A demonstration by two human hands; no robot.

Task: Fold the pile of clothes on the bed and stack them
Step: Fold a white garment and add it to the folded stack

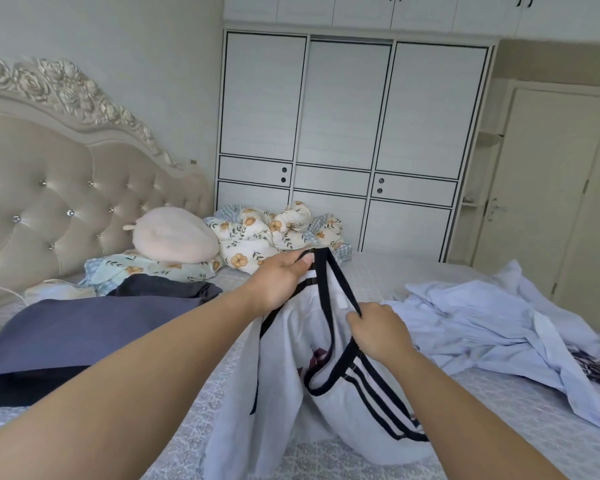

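Note:
A white shirt with a black collar band and black stripes point(288, 393) hangs over the middle of the bed. My left hand point(278, 282) grips its upper edge by the collar, lifted above the bed. My right hand point(378, 330) pinches the black collar band lower down and to the right. To the left, folded dark blue and black garments point(84, 330) lie stacked. A crumpled light blue shirt point(499, 323) lies to the right, over a dark patterned piece point(596, 368).
The bed point(499, 410) has a pale patterned cover. A tufted headboard point(49, 202) stands at the left. A pink cushion point(174, 237) and a floral quilt point(274, 233) lie at the bed's far end. A white wardrobe point(343, 133) and a door point(548, 188) stand behind.

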